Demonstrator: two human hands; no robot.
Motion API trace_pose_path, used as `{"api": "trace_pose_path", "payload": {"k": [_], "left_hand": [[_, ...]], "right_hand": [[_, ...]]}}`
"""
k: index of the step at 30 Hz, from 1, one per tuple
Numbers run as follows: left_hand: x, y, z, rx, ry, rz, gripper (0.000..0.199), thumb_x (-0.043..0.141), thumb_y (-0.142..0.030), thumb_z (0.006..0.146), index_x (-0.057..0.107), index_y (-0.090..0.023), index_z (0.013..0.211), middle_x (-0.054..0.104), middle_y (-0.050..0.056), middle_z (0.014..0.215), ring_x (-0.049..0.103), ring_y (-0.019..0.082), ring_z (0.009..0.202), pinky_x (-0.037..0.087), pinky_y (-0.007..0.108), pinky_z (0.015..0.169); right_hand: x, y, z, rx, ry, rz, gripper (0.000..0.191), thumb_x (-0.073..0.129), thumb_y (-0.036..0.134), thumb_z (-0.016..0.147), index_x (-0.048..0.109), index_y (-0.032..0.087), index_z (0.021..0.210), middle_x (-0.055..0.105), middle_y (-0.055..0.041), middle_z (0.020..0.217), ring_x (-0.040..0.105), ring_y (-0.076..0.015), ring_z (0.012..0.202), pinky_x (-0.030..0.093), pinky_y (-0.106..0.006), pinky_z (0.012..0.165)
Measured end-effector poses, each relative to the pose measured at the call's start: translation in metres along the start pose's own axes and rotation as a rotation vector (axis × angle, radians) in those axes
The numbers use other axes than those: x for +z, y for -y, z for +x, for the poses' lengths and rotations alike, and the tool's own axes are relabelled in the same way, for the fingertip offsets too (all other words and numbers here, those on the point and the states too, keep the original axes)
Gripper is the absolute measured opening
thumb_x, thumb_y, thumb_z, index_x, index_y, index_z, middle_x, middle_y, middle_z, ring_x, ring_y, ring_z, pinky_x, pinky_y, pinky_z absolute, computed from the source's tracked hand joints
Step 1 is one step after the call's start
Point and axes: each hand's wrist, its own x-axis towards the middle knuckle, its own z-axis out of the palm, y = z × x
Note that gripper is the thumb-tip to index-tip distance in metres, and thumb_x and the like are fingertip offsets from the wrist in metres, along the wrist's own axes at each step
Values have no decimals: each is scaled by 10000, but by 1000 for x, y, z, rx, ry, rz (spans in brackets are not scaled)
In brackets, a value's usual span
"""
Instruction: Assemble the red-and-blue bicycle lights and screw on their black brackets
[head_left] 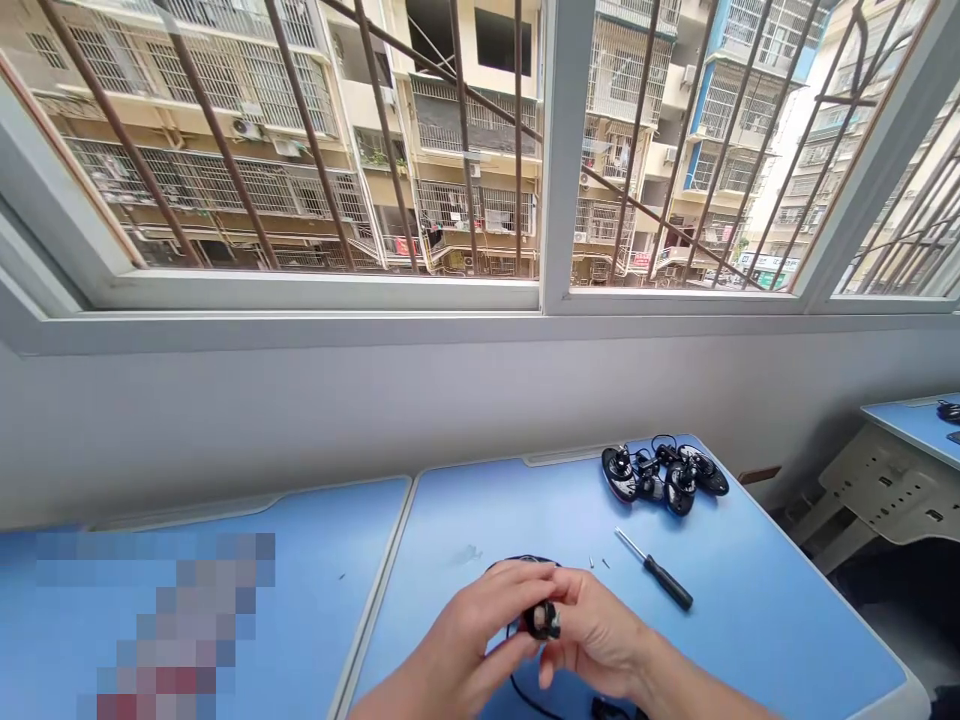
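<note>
Black, small and partly hidden, a component (pixel 541 621) sits left of the screwdriver (pixel 669 584) in the head view, gripped between the curled fingers of the left hand (pixel 491 618) and the right hand (pixel 600 632). Tiny metal pieces (pixel 591 562) lie near the screwdriver's tip; beyond it, dark corded devices (pixel 680 487) cluster on the blue table (pixel 780 620).
</note>
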Motion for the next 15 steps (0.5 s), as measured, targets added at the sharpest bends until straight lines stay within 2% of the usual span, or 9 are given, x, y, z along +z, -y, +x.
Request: {"api": "trace_pose_path", "payload": {"k": [5, 10, 15], "left_hand": [[5, 6, -3, -53, -50, -74, 546, 524, 1, 764, 625, -294, 1212, 647, 28, 1242, 601, 209, 1109, 513, 310, 938], [11, 13, -5, -49, -112, -122, 574, 509, 11, 722, 638, -304, 1184, 641, 17, 1245, 594, 207, 1124, 494, 314, 955], [9, 10, -1, 12, -108, -64, 251, 548, -90, 825, 681, -227, 987, 684, 61, 1098, 622, 212, 994, 520, 301, 863]], "right_hand": [[3, 2, -3, -22, -18, -19, 294, 852, 309, 668, 741, 95, 836, 576, -13, 712, 552, -80, 581, 488, -165, 447], [7, 7, -5, -21, -66, -14, 274, 873, 314, 625, 737, 108, 743, 535, 21, 653, 506, -64, 547, 472, -171, 462], [4, 3, -2, -35, -134, -33, 351, 891, 326, 571, 695, 131, 788, 553, 32, 651, 496, -68, 521, 449, -170, 415]]}}
